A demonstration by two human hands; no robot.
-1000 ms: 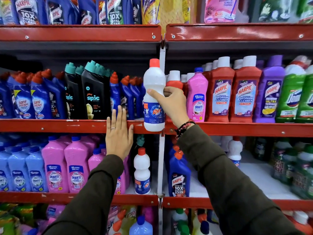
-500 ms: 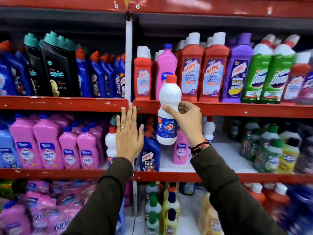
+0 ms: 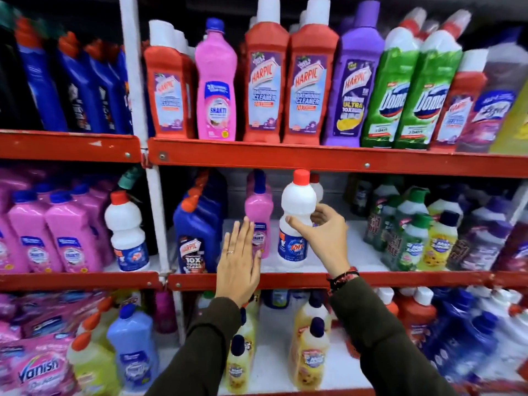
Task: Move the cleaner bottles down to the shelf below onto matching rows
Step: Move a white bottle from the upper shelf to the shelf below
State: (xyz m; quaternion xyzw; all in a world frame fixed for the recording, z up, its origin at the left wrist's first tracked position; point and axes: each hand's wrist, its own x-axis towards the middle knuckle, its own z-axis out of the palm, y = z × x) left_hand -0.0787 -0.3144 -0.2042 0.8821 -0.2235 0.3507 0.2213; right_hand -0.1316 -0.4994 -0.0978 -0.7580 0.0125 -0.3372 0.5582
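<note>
Having come down from the upper shelf level, the white bottle (image 3: pixel 295 221) now stands in the lower shelf (image 3: pixel 285 280) bay beside a pink bottle (image 3: pixel 258 212), right hand (image 3: pixel 324 238) still gripping its waist, left hand (image 3: pixel 238 261) flat, open, empty: placement nearly done.

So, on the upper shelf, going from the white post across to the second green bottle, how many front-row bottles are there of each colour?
Red bottles: 3
Pink bottle: 1
Purple bottle: 1
Green bottles: 2
Total: 7
</note>
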